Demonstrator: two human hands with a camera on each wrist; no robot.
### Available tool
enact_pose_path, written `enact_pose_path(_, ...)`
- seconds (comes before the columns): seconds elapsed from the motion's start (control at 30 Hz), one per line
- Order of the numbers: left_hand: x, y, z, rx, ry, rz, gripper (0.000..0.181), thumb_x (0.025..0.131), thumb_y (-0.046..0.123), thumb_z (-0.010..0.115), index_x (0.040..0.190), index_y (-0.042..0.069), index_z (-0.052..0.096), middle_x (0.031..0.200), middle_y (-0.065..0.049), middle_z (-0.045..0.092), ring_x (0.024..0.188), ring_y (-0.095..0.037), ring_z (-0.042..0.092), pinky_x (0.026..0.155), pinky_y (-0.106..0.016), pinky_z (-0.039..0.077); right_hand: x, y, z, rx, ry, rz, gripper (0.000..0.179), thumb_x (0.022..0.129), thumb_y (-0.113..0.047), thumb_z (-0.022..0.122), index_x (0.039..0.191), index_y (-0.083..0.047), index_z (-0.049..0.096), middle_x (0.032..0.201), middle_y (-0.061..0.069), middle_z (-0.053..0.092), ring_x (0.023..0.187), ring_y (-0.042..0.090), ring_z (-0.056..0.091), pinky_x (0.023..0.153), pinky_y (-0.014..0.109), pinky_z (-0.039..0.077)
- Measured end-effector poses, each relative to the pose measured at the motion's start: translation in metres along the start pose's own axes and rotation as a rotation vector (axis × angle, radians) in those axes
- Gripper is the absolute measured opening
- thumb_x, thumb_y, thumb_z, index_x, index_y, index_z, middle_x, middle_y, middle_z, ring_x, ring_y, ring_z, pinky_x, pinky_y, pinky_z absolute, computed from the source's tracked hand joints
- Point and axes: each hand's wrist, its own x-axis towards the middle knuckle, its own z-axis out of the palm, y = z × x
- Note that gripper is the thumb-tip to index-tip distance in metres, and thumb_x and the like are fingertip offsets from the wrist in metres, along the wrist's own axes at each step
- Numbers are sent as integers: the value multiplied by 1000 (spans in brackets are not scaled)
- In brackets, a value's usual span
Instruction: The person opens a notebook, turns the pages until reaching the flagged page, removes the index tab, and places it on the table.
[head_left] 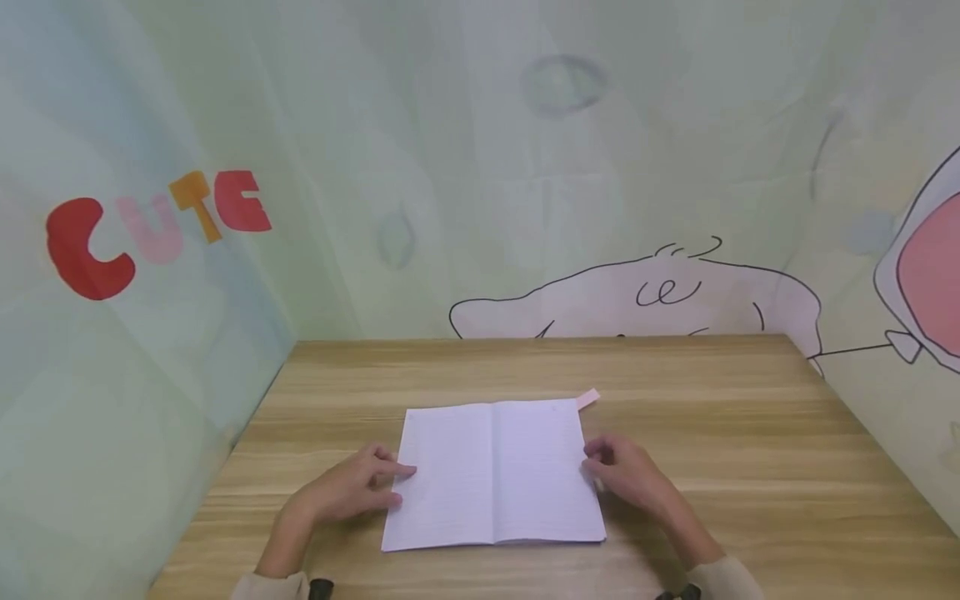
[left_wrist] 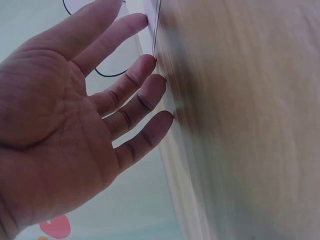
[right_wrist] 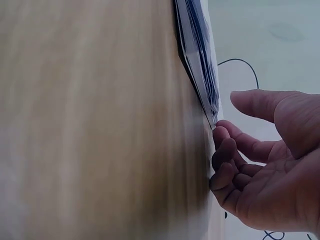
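A lined notebook (head_left: 536,479) lies spread open on the wooden table, its visible pages without writing. A pink tab (head_left: 588,399) sticks out at its upper right corner. My left hand (head_left: 343,487) is at the notebook's left edge, the index finger resting on the page margin; the left wrist view shows its fingers loosely bent and spread. At the right edge is my right hand (head_left: 630,477), its fingertips by the page edges. In the right wrist view its thumb (right_wrist: 260,104) stands away from the bent fingers, and the notebook's stacked sheets (right_wrist: 197,55) show slightly fanned.
The wood-grain table (head_left: 525,367) runs back to a pale fabric wall (head_left: 420,167). Coloured letters (head_left: 90,250) are on the left side, and a drawn animal (head_left: 637,296) is on the back wall. Dark bands (head_left: 321,588) sit at both wrists.
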Motion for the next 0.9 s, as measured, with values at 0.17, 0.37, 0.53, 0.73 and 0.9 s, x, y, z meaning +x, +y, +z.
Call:
enact_pose_path(0.17,2,0,4,63,36,-22,49,79,20,84,124,9,70,112,-8,53,90,-18,48,78,-33,44,1,-3,1,1,-12,51,31,81,-10,79,106,2,66,89,4,63,82,17,59,76,35,50)
enact_pose_path(0.37,3,0,9,155,79,-66,65,75,25,87,134,11,64,111,-5,54,89,-15,48,78,-34,45,2,-6,4,-13,-13,75,37,79,-12,82,106,5,64,89,7,63,81,19,60,75,37,53)
enact_pose_path(0.53,4,2,10,185,83,-93,69,73,25,88,136,11,63,107,-3,52,87,-15,47,76,-34,45,1,-7,8,-46,3,92,41,77,-14,83,106,7,63,89,9,64,81,21,61,76,40,53)
enact_pose_path(0.73,6,6,10,180,85,-143,69,73,23,89,136,12,63,107,-3,52,88,-17,47,79,-38,46,1,-11,14,-40,32,80,40,76,-13,83,105,9,64,87,9,62,79,20,59,72,37,52)
enact_pose_path(0.9,7,9,11,177,85,-164,69,72,22,89,136,12,63,107,-4,53,88,-17,48,80,-39,46,2,-11,19,-38,36,84,39,78,-14,83,105,7,66,87,8,59,78,20,56,70,35,50)
